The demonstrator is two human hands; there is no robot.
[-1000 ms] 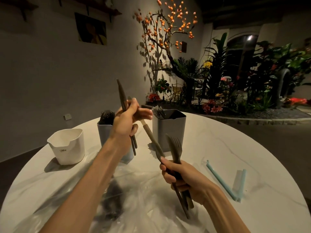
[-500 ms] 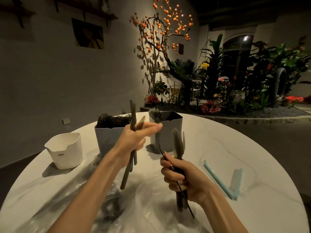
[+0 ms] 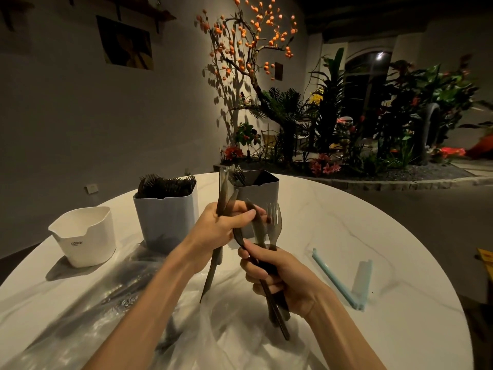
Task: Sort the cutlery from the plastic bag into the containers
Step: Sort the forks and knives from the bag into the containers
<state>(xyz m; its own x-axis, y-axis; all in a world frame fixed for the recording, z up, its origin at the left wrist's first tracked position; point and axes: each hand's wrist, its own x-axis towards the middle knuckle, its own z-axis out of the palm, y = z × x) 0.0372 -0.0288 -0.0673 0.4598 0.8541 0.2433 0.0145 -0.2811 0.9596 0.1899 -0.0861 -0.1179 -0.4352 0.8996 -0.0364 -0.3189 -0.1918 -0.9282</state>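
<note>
My left hand (image 3: 221,228) grips a few dark plastic knives (image 3: 223,193) upright above the table, and its thumb and fingers also touch a dark utensil (image 3: 253,217) that sticks up from my right hand. My right hand (image 3: 277,276) holds a bunch of dark cutlery, a fork (image 3: 274,222) among them, tines up. The clear plastic bag (image 3: 149,316) lies crumpled under both arms with more dark cutlery inside. Behind stand a white container (image 3: 85,236), a pale blue container (image 3: 165,217) full of dark cutlery, and a grey container (image 3: 262,190) with forks.
A light blue bag clip (image 3: 344,281) lies open on the round white marble table (image 3: 346,231) to the right. Beyond the table's far edge are a planter bed with plants and a tree with orange lanterns. A grey wall stands at the left.
My left hand has moved right and closer to my right hand, now touching a utensil held there. The knives in my left hand stand more upright.
</note>
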